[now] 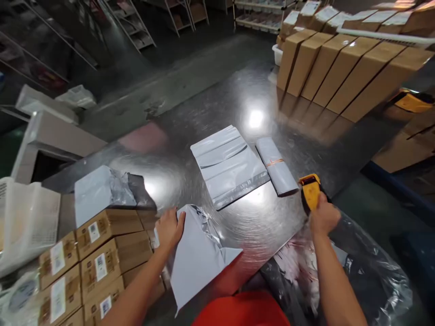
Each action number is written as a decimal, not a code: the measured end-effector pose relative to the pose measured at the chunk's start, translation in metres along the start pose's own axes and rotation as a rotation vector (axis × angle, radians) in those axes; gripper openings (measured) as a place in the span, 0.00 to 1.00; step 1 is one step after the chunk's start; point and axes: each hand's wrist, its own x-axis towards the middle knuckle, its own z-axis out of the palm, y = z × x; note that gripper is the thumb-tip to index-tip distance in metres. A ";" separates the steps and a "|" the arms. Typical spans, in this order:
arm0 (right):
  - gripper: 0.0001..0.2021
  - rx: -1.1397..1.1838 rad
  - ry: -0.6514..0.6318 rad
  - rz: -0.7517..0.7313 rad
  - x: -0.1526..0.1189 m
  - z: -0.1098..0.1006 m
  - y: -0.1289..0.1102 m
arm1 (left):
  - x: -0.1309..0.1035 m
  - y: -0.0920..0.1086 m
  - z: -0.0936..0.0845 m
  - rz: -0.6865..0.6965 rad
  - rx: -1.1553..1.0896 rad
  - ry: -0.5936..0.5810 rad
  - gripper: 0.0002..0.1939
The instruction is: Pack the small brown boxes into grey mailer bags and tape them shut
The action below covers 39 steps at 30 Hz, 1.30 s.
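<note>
Clasps a yellow-and-black handheld tool (311,192) in the right hand (325,216), with fingers wrapped around the grip, beside the right edge of the metal table (292,136). Lays the left hand (170,226) on the upper left edge of a gray mailer bag (195,258), with the thumb against the plastic; cannot tell whether gripping or only pressing. Has the bag at the near edge of the table, just beside stacked brown cartons (131,222). Can make out white labels with square codes on 3 of these and longer white labels on 2, all too blurred to read. Faces flat gray mailers (227,163) mid-table, near a gray roll (277,167) bound with 1 orange band. Has a row of 6 brown boxes (353,74) at far right, with white-labeled parcels (326,16) behind, likewise too small to read.
</note>
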 end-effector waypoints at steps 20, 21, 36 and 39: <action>0.20 1.341 -1.433 0.289 -0.099 0.086 -0.268 | 0.005 0.000 0.003 0.185 0.031 -0.070 0.27; 0.20 1.343 -1.456 0.294 -0.099 0.087 -0.264 | 0.005 0.000 0.003 0.176 0.038 -0.083 0.27; 0.24 1.128 -1.545 0.281 -0.108 0.022 -0.090 | 0.007 0.004 -0.009 0.099 0.165 -0.151 0.28; 0.25 1.123 -1.418 0.217 -0.094 0.009 -0.080 | 0.002 0.006 -0.009 0.108 0.147 -0.144 0.27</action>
